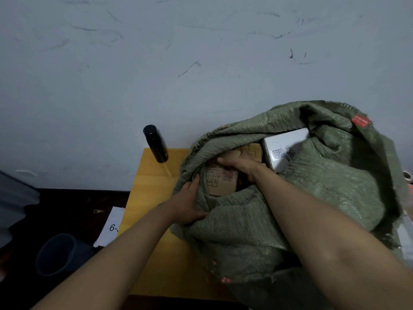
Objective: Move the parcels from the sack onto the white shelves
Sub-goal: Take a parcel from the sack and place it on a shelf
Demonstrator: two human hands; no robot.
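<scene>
Head view: sack with parcels.

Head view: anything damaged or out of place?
The sack's rim is frayed, with loose threads along the left edge of its mouth. The white box sits tilted inside, wedged against the cloth. The black bottle stands upright; nothing looks spilled.

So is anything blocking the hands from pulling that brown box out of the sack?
Only the sack itself: its green rim folds over the brown box. The left hand holds that fold aside and the right hand already rests on the box.
</scene>
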